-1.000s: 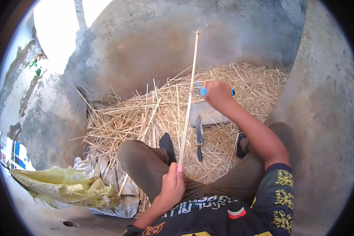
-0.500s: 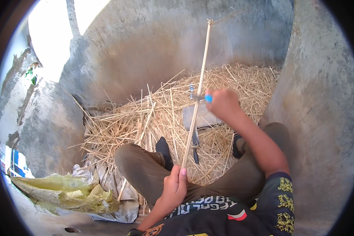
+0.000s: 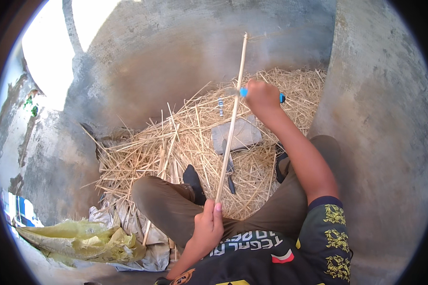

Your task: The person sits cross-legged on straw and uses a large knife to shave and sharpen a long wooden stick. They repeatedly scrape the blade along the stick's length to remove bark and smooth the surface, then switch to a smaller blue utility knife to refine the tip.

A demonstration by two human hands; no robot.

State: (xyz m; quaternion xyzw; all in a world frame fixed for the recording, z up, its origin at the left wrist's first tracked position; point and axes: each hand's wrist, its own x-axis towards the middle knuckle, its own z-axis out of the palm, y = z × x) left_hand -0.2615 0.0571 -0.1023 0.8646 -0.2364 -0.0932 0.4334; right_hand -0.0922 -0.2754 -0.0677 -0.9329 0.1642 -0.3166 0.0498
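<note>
A long pale wooden stick [image 3: 229, 137] slants up and away in front of me. My left hand [image 3: 207, 228] is closed round its near end, close to my lap. Higher up, my right hand [image 3: 263, 98] grips a knife [image 3: 244, 92] with a blue and dark handle. The knife's blade, blurred, crosses the stick at its upper part. A thin strand hangs sideways from the stick's far tip. Below the stick lie a grey block [image 3: 247, 135] and a second knife-like tool [image 3: 231, 184] with a dark handle, partly behind the stick.
Straw-like shavings [image 3: 290, 97] and thin strips cover the floor between my legs and the curved concrete wall [image 3: 176, 57]. A small light-blue and clear item [image 3: 220, 107] lies behind the block. A torn yellowish sack [image 3: 88, 240] sits at the near left. Another wall rises at my right.
My right hand and the knife have moved up and away along the stick. The left hand keeps its hold at the near end. The whole view has shifted slightly.
</note>
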